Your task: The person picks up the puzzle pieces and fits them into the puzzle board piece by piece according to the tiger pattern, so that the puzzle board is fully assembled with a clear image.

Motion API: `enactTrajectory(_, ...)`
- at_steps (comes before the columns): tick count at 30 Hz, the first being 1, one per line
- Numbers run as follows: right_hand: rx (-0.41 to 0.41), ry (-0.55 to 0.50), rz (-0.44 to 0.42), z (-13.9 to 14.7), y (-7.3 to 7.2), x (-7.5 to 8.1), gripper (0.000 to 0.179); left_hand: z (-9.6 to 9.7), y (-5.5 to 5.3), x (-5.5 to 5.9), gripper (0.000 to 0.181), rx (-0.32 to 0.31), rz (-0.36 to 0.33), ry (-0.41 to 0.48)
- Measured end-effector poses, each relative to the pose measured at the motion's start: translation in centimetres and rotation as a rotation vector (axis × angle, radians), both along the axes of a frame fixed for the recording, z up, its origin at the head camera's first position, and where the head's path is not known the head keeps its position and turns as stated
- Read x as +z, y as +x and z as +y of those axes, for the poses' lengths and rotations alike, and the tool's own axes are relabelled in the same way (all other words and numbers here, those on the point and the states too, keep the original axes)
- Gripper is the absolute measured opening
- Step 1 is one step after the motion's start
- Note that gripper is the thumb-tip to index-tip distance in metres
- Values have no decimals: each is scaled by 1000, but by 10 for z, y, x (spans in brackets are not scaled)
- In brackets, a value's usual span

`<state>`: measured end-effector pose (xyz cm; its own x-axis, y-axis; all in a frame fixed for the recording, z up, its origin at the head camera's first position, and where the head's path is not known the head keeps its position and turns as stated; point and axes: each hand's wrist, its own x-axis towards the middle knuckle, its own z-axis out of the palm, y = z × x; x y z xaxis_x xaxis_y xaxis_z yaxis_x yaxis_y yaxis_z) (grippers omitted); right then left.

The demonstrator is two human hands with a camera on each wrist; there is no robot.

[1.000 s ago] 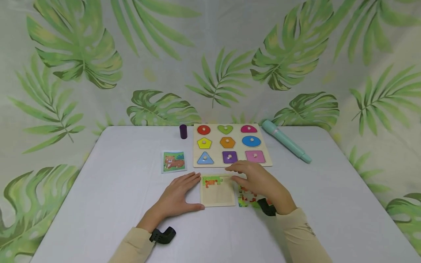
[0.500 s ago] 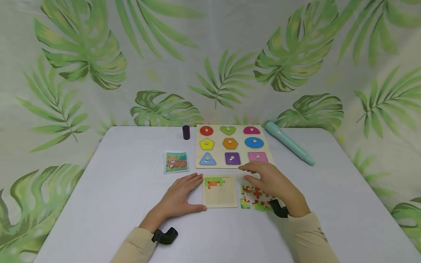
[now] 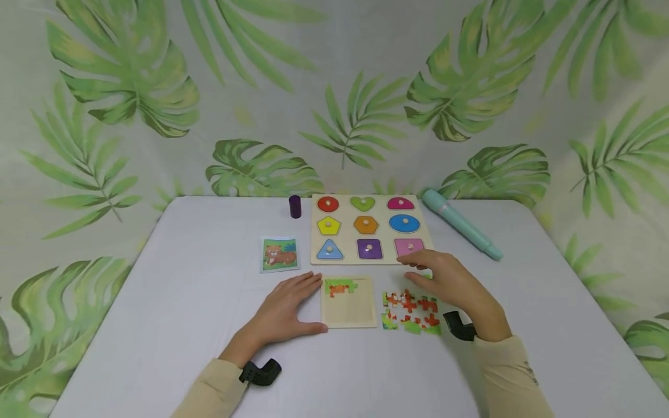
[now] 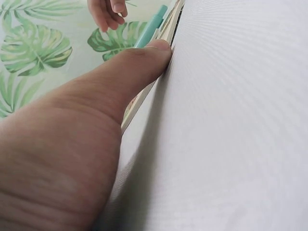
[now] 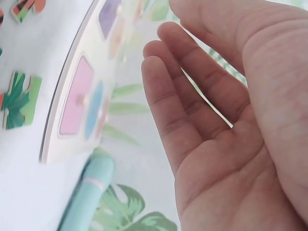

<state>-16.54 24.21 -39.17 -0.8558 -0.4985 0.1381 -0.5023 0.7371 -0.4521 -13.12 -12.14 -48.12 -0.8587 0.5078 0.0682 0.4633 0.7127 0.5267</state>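
Note:
My left hand (image 3: 282,307) lies beside a small square wooden puzzle tray (image 3: 347,313), fingers extended to its upper left corner and thumb at its lower left corner. In the left wrist view the thumb (image 4: 120,72) is right at the tray's edge. Joined jigsaw pieces (image 3: 341,287) with green and orange print fill the tray's upper left. My right hand (image 3: 446,281) hovers above the far right of several loose jigsaw pieces (image 3: 410,310). In the right wrist view its palm (image 5: 226,178) is bare and the fingers are loosely bent. One green loose piece (image 5: 21,100) shows beyond it.
A wooden shape board (image 3: 347,238) with knobbed coloured shapes lies behind the tray. A picture card of a bear-like animal (image 3: 279,254) is to its left, near a dark purple cylinder (image 3: 295,206). At the back right lies a mint-green tube (image 3: 462,225).
My right hand has moved right, away from the tray and over the loose pieces, uncovering more of them. The left hand keeps its place at the tray.

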Motion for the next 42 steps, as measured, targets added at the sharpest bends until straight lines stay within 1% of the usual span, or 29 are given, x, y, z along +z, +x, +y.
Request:
enactTrajectory(5,-27,25,-16,7,-2,0,40,0,1,0,98,9,0,-3)
enactTrajectory(8,-39,23,-33,10,-1,1,41,0,0,0,97,7,1,-8)
enactTrajectory(18,-59,34,-48,23,-5,-4,39,0,0,0,98,4,3,-1)
enactTrajectory(25,-62,12,-64,29,-6,-6,38,-1,1,-1,98,5,10,1)
enactTrajectory(32,-76,25,-83,36,-8,-6,40,0,1,-1,99,0,14,4)
enactTrajectory(37,-93,13,-110,40,-10,-11,42,0,0,0,98,1,14,-4)
enactTrajectory(42,-98,4,-166,46,-13,-19,42,0,0,1,98,4,1,-7)
